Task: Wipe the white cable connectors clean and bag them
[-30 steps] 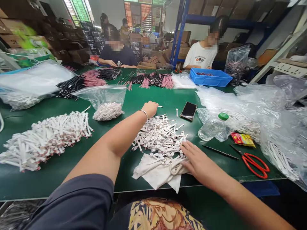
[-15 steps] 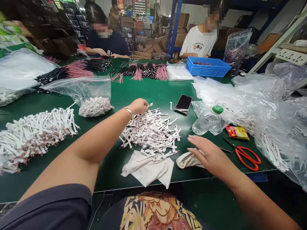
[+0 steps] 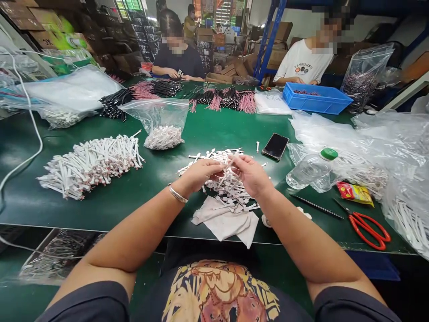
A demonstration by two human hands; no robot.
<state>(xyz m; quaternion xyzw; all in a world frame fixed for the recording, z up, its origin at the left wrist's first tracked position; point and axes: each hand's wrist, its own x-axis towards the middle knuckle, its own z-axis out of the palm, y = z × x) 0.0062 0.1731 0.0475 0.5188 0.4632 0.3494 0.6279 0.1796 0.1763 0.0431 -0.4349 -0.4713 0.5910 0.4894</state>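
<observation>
Both my hands meet over a loose pile of short white cables [image 3: 236,190] with small connector ends. One short white cable [image 3: 229,163] spans the gap between my fingertips. My left hand [image 3: 203,173], with a bangle at the wrist, is closed in a pinch on its near end. My right hand [image 3: 250,175] pinches the other end, its fingers bent. The cable's ends are partly covered by my fingers. Just below the pile lies a folded white cloth [image 3: 231,226], partly under some cables.
Left stands a neat stack of white cables [image 3: 94,163], with a clear bag of cables [image 3: 164,136] behind. To the right are a phone [image 3: 275,146], plastic bottle [image 3: 306,172], tweezers [image 3: 317,206] and red-handled scissors [image 3: 368,228]. Two people sit across the table by a blue bin [image 3: 317,100].
My left hand has drawn back from the pile's far edge. My right hand has moved left from beside the cloth to meet it, and both now grip one cable. The view has swung left.
</observation>
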